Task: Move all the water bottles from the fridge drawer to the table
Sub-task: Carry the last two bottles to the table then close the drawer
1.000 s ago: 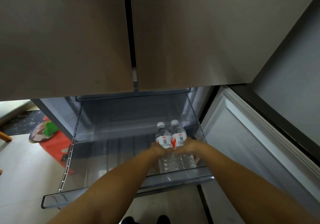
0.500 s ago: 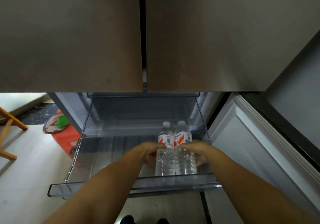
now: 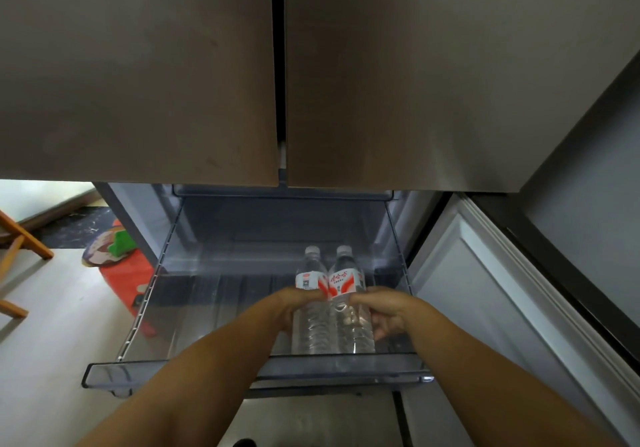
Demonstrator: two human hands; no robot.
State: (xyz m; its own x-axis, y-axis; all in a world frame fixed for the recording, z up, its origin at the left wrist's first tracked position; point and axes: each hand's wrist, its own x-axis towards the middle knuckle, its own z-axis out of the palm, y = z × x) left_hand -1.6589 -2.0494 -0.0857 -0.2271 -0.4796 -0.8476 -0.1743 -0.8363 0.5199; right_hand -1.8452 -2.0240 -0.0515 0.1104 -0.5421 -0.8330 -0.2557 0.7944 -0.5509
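Bottles: two, both clear ribbed plastic with white caps and red-and-white labels, upright and touching side by side in the pulled-out fridge drawer (image 3: 145,311) at its front right corner. The left bottle (image 3: 309,308) is gripped by the left hand (image 3: 291,308), fingers curled round its waist; the right bottle (image 3: 349,308) is held the same way by the right hand (image 3: 381,311). The drawer is smooth translucent plastic (grooved floor, rounded front lip). Above hang two closed, matte brown-grey fridge doors (image 3: 138,72). One red box (image 3: 126,282) sits on the pale floor at left.
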